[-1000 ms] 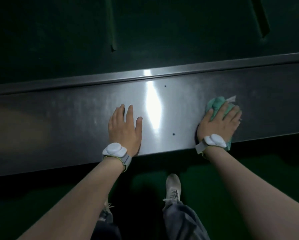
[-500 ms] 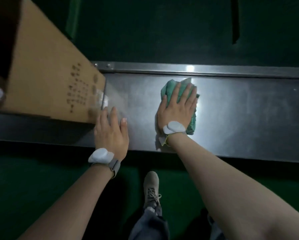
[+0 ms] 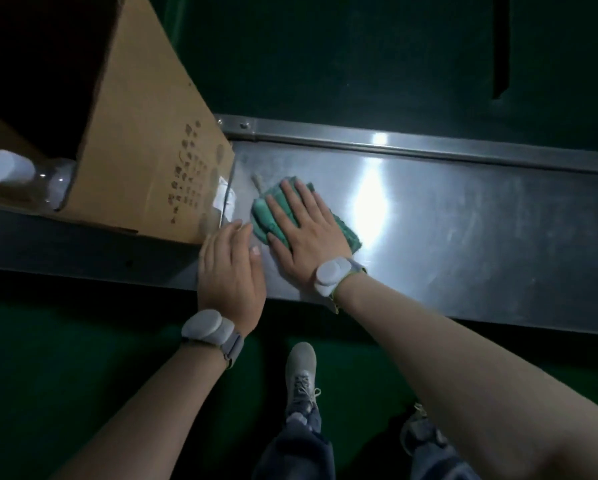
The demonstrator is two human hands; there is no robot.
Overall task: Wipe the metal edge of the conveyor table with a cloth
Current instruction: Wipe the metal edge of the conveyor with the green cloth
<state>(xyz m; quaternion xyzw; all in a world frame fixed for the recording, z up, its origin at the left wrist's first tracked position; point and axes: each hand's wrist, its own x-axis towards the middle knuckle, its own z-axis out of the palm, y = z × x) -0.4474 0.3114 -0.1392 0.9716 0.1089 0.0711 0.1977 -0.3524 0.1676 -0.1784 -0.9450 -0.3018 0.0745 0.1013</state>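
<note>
At far left, a clear bottle (image 3: pixel 53 183) with a white cap (image 3: pixel 8 166) is seen beside an open cardboard box (image 3: pixel 141 157), which stands on the left part of the desk. The metal edge (image 3: pixel 463 220) of the desk is shown as a bright steel band running across the view, bordered at the rear by a dark green belt (image 3: pixel 359 57). The left hand (image 3: pixel 230 271) is laid flat on the steel just beside the box corner, its grip released, fingers extended and nothing held. Immediately to its right, the right hand (image 3: pixel 306 233) is pressed palm-down on a folded green cloth (image 3: pixel 269 216), fingers spread over it rather than clenched; the cloth is thus pinned against the metal edge near the box. Grey wristbands (image 3: pixel 209 329) are worn on both wrists. Below, a shoe (image 3: pixel 301 368) is visible on the green floor (image 3: pixel 82 358).
</note>
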